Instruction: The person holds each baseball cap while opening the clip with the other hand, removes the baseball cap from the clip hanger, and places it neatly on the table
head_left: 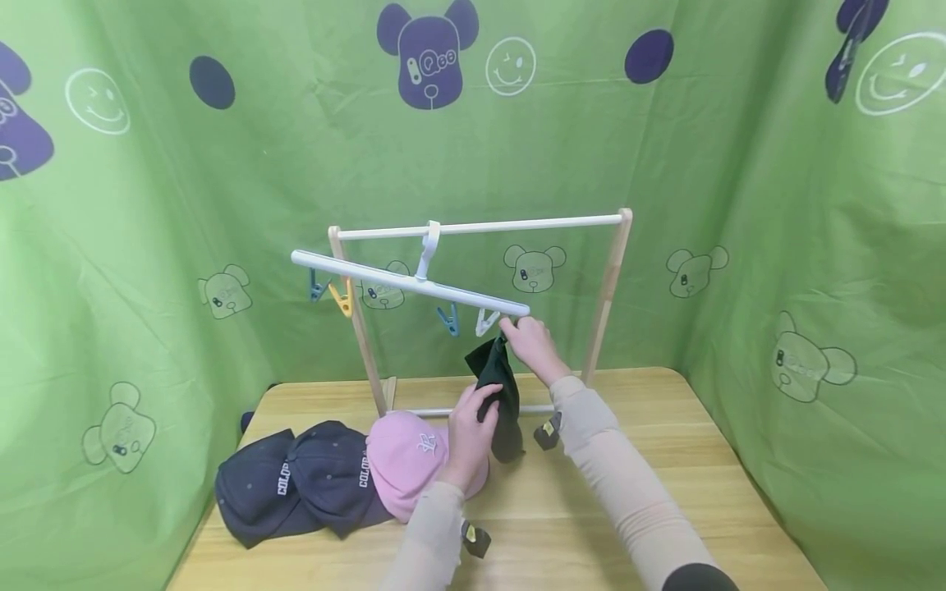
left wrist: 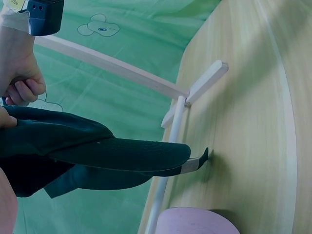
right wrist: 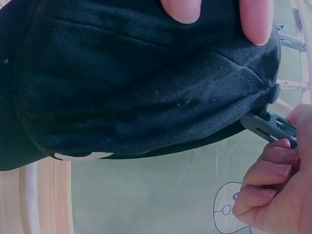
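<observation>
A dark green baseball cap [head_left: 497, 369] hangs below the right end of a white hanger [head_left: 362, 272], its brim pointing down. My left hand [head_left: 473, 427] grips the cap's side between thumb and fingers; in the left wrist view its brim [left wrist: 131, 155] extends above the table. My right hand [head_left: 534, 349] is at the hanger's end, just above the cap. In the right wrist view that hand pinches a dark grey-blue clip [right wrist: 274, 127], whose tip meets the cap's crown beside the top button. Whether the clip bites the fabric is unclear.
The hanger hooks on a white rail [head_left: 532, 224] of a wooden stand. Other clips hang from it: a yellow clip [head_left: 342, 298], a white clip [head_left: 485, 322] and two blue ones. A pink cap [head_left: 406, 460] and two dark caps [head_left: 254, 484] overlap on the table's left.
</observation>
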A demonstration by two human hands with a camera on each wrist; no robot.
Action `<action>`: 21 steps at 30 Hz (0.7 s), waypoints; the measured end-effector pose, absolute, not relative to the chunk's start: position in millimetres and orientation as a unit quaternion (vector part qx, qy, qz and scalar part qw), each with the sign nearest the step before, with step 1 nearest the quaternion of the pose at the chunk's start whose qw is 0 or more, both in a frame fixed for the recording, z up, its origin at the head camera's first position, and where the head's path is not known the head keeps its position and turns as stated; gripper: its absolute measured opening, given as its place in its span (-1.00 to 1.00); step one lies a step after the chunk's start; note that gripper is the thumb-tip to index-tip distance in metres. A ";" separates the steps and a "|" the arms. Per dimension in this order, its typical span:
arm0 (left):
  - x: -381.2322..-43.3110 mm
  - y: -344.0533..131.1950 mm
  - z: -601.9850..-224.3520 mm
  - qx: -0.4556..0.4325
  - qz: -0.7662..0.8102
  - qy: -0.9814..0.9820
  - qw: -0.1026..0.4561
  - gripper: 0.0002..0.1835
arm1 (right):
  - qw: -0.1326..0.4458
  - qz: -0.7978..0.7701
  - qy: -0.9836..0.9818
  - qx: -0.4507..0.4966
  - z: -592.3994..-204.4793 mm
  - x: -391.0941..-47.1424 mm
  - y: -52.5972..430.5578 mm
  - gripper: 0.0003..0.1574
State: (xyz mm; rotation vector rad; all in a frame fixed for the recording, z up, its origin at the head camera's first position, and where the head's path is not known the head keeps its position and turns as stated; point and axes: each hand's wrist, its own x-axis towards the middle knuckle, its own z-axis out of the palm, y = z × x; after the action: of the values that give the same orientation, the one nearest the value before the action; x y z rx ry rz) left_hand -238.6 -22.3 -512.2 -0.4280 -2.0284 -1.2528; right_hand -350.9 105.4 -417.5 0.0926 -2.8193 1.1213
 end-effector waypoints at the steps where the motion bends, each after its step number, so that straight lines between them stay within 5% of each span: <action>1: -238.5 -22.6 -512.3 -0.162 -0.485 -0.785 0.348 -0.68 | 0.054 0.369 -0.927 0.030 -417.1 -350.9 105.1 -0.45; 21: -237.9 -23.6 -512.5 -0.163 -0.471 -0.789 0.359 -0.69 | 0.074 0.366 -0.927 0.029 -418.4 -352.0 104.3 -0.44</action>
State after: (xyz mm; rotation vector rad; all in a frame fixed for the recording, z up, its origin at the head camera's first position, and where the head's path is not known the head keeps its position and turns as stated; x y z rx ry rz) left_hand -237.9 -23.6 -512.5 -0.4211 -2.0356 -1.2141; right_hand -352.0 104.3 -418.4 0.0864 -2.7828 1.0970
